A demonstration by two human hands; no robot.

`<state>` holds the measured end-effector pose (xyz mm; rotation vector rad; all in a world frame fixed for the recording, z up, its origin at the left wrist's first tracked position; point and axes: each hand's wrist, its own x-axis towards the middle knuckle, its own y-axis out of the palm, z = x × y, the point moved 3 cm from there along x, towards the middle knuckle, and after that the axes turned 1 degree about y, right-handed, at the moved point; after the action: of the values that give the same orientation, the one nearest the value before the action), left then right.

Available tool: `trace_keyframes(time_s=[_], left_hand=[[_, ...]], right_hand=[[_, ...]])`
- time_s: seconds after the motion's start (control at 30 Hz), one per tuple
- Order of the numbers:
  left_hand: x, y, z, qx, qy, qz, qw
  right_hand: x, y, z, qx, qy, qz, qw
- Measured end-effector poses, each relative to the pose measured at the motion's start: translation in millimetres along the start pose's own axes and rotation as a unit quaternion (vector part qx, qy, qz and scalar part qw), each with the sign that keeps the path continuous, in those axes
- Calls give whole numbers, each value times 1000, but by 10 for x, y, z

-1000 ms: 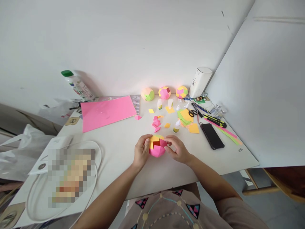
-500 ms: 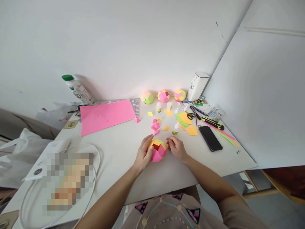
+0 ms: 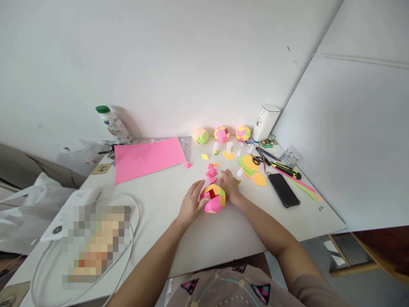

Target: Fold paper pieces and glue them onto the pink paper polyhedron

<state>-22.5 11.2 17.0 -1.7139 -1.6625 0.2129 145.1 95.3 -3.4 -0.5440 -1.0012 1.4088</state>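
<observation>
My left hand point(image 3: 191, 204) is closed on the left side of a paper ball point(image 3: 216, 204) made of pink, yellow and green faces. A dark opening shows in the ball's top, near my thumb. My right hand point(image 3: 230, 186) reaches just past the ball with its fingers stretched toward the tabletop; what lies under the fingertips is hidden. Close to its right stands a small glue bottle point(image 3: 239, 174) with a white tip. Folded pink paper pieces point(image 3: 211, 171) are stacked just beyond the ball.
Three paper balls point(image 3: 221, 134) line the wall. A pink sheet point(image 3: 148, 160) lies at left. To the right are orange and green paper squares point(image 3: 251, 163), scissors point(image 3: 257, 160), a cutter point(image 3: 287, 170) and a phone point(image 3: 283, 189). A white cable point(image 3: 138, 213) loops at front left.
My right hand has moved forward from beside the ball, covering the spot where a small orange paper piece lay. My left hand still holds the ball. The camera view has shifted slightly.
</observation>
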Motion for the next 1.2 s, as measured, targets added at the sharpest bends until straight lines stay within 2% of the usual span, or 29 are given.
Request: trace_keyframes(time_s=[0.2,0.27,0.33,0.4,0.47,0.53,0.57,0.63,0.7,0.77,0.83,1.0,1.2], left_hand=[[-15,9,-34,-17,2,-5,1000],[-27,-32,-89,-15,-10,-33,999],[-45,-111,-167,-17,-35,-89,995],[-77,-203,-268,-32,-59,-154,986],[-120,-262,-404,-51,-34,-191,980],[-168,-246,-541,-74,15,-170,983],[-196,-213,-600,-83,39,-150,984],[-257,-107,-687,-98,79,-99,987],[-314,7,-733,-97,97,-59,989],[-358,84,-754,-102,102,-43,989],[-382,109,-760,-109,94,-43,989],[-388,64,-740,-134,48,-72,987],[-393,98,-677,-183,-31,-53,981]], right_hand=[[-113,-52,-41,-6,-42,5,999],[-181,-118,-56,0,-53,6,999],[-253,-241,-34,11,-66,-8,998],[-328,-441,41,43,-96,-67,992],[-416,-687,154,104,-140,-154,973],[-513,-900,278,154,-186,-207,948],[-560,-978,337,177,-207,-215,938],[-639,-1058,434,235,-241,-184,923],[-698,-1051,492,303,-266,-115,908],[-741,-1000,508,356,-277,-52,891],[-768,-950,499,382,-282,-16,880],[-799,-932,493,395,-286,4,873],[-827,-939,540,390,-302,14,870]])
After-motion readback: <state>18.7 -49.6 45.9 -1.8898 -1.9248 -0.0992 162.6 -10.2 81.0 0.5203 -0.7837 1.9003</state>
